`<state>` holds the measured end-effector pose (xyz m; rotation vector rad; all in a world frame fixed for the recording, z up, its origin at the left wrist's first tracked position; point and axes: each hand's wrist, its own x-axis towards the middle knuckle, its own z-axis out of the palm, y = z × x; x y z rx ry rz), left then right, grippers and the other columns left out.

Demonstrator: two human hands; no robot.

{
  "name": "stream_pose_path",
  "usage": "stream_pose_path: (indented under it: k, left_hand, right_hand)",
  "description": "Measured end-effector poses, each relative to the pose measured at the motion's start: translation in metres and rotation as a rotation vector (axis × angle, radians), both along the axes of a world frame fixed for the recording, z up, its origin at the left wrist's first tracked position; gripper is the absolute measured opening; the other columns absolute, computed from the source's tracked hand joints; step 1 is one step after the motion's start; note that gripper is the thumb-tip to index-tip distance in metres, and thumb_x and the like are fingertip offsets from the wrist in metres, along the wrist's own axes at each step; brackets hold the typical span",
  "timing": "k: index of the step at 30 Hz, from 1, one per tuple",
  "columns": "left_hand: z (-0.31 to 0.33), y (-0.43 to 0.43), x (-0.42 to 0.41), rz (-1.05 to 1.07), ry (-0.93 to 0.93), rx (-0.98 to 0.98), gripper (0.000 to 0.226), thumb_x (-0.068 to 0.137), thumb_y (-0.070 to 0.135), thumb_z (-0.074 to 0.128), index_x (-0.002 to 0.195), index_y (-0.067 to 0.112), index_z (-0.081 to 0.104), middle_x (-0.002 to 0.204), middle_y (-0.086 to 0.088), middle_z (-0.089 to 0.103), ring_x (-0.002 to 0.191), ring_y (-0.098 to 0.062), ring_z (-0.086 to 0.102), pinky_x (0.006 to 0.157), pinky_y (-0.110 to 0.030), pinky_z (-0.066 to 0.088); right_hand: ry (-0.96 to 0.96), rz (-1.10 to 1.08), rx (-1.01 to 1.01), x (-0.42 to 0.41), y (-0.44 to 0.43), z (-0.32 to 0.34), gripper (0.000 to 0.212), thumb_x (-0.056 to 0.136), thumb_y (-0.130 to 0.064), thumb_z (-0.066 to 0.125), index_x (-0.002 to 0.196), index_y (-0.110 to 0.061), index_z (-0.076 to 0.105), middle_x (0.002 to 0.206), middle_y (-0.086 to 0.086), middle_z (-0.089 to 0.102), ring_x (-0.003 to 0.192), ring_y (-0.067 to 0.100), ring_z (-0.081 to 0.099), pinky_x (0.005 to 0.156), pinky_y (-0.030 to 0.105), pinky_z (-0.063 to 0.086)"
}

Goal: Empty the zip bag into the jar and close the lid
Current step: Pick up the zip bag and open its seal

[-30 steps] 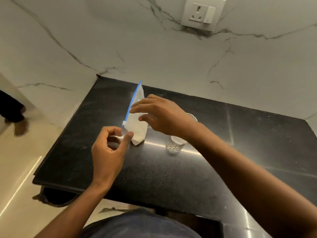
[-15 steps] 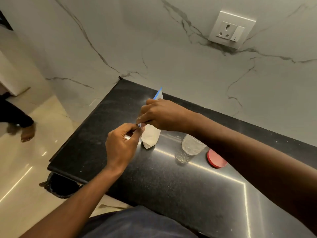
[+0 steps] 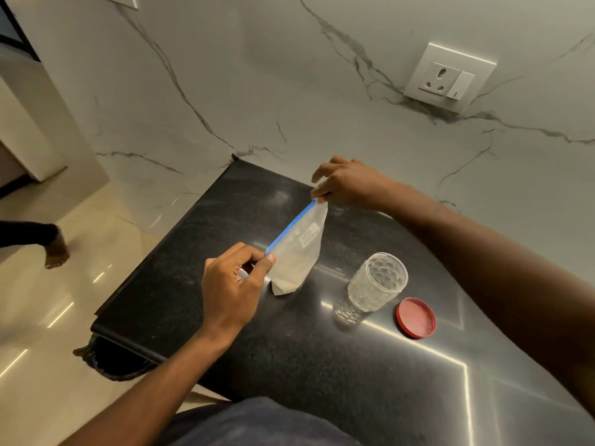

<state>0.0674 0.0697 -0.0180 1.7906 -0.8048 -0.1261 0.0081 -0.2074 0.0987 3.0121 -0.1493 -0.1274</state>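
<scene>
Both hands are on the zip bag now, and look at the difference from half a second ago: then the two hands were bunched together at one end of the blue zip strip, and now they have drawn apart along it. The left hand pinches the near, lower corner between thumb and forefinger, while the right hand pinches the far, upper corner, its other fingers fanned out loosely. The bag is stretched between them, tilted, its bottom tip just about resting on the black surface. It holds something pale, and a small white label shows on its side. Whether the zip is actually open yet, I can't tell from here. My guess is the seal has just been run along or is about to be parted, so pouring comes next. The ribbed clear jar stands open and upright just to the right of the bag, looking empty, with its red lid lying flat beside it. Nothing has gone into the jar so far.
</scene>
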Motion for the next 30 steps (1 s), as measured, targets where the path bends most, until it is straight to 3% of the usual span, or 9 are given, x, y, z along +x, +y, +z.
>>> stream_pose_path:
  k: [4, 6, 9, 13, 15, 18, 21, 24, 30]
  left_hand:
    - [0.004, -0.004, 0.001, -0.013, -0.018, 0.010, 0.016, 0.095, 0.025, 0.077, 0.081, 0.018, 0.074, 0.080, 0.010, 0.071, 0.074, -0.014, 0.070, 0.082, -0.059, 0.059]
    - [0.006, -0.003, 0.002, -0.043, -0.006, 0.029, 0.013, 0.095, 0.029, 0.076, 0.085, 0.021, 0.073, 0.084, 0.012, 0.071, 0.078, -0.008, 0.070, 0.082, -0.053, 0.061]
    - [0.013, 0.002, 0.012, -0.101, 0.118, 0.059, 0.021, 0.092, 0.053, 0.070, 0.101, 0.034, 0.073, 0.097, 0.018, 0.073, 0.091, -0.001, 0.070, 0.082, -0.034, 0.063]
    - [0.037, -0.015, 0.038, -0.210, 0.356, 0.051, 0.016, 0.091, 0.062, 0.062, 0.098, 0.055, 0.075, 0.102, 0.025, 0.077, 0.097, 0.004, 0.071, 0.080, -0.019, 0.053]
    - [0.047, -0.034, 0.050, -0.272, 0.398, 0.105, 0.013, 0.097, 0.049, 0.065, 0.093, 0.048, 0.077, 0.095, 0.027, 0.077, 0.091, 0.007, 0.071, 0.073, -0.014, 0.052]
    - [0.053, -0.057, 0.065, -0.374, 0.425, 0.180, 0.011, 0.098, 0.031, 0.070, 0.094, 0.037, 0.078, 0.089, 0.026, 0.077, 0.084, 0.010, 0.072, 0.060, -0.007, 0.053]
    - [0.056, -0.070, 0.070, -0.430, 0.438, 0.205, 0.013, 0.095, 0.017, 0.075, 0.089, 0.028, 0.080, 0.083, 0.018, 0.080, 0.079, 0.004, 0.075, 0.059, -0.008, 0.054]
    - [0.057, -0.073, 0.070, -0.458, 0.373, 0.244, 0.021, 0.092, 0.010, 0.077, 0.085, 0.029, 0.081, 0.082, 0.015, 0.081, 0.081, -0.001, 0.077, 0.060, -0.011, 0.057]
    - [0.055, -0.071, 0.077, -0.302, -0.061, 0.229, 0.011, 0.084, 0.015, 0.083, 0.092, 0.022, 0.081, 0.077, 0.016, 0.074, 0.076, 0.008, 0.070, 0.061, -0.003, 0.051]
  right_hand:
    - [0.057, -0.063, 0.029, -0.001, -0.009, 0.003, 0.031, 0.100, -0.029, 0.066, 0.130, -0.028, 0.072, 0.146, 0.001, 0.056, 0.127, 0.023, 0.046, 0.095, 0.041, 0.048]
    - [0.043, -0.096, 0.067, -0.002, -0.004, 0.005, 0.029, 0.100, -0.027, 0.066, 0.128, -0.024, 0.073, 0.147, 0.003, 0.056, 0.128, 0.023, 0.049, 0.099, 0.038, 0.047]
    - [-0.192, -0.237, 0.221, -0.011, 0.009, 0.010, 0.027, 0.098, -0.026, 0.070, 0.124, -0.020, 0.071, 0.128, 0.002, 0.066, 0.103, 0.017, 0.062, 0.088, 0.031, 0.048]
    - [-0.598, -0.562, 0.724, -0.027, 0.054, -0.010, 0.020, 0.093, -0.033, 0.076, 0.096, -0.013, 0.075, 0.078, -0.003, 0.075, 0.058, 0.010, 0.070, 0.057, 0.027, 0.056]
    - [-0.614, -0.697, 1.047, -0.030, 0.077, -0.027, 0.026, 0.093, -0.036, 0.077, 0.090, -0.010, 0.075, 0.076, 0.005, 0.076, 0.056, 0.016, 0.074, 0.049, 0.027, 0.057]
    - [-0.664, -0.835, 1.240, -0.026, 0.093, -0.050, 0.035, 0.090, -0.044, 0.078, 0.091, -0.009, 0.071, 0.077, 0.005, 0.075, 0.057, 0.021, 0.075, 0.048, 0.027, 0.058]
    - [-0.689, -0.907, 1.298, -0.019, 0.096, -0.062, 0.037, 0.091, -0.046, 0.076, 0.089, -0.010, 0.071, 0.070, 0.001, 0.074, 0.055, 0.022, 0.075, 0.046, 0.024, 0.056]
    - [-0.651, -0.921, 1.279, -0.020, 0.094, -0.067, 0.028, 0.094, -0.034, 0.074, 0.086, -0.007, 0.073, 0.066, 0.004, 0.075, 0.053, 0.022, 0.074, 0.046, 0.025, 0.055]
    - [-0.708, -0.920, 1.177, -0.044, 0.093, -0.065, 0.022, 0.091, -0.012, 0.072, 0.075, 0.003, 0.067, 0.063, 0.011, 0.075, 0.052, 0.025, 0.074, 0.048, 0.032, 0.060]
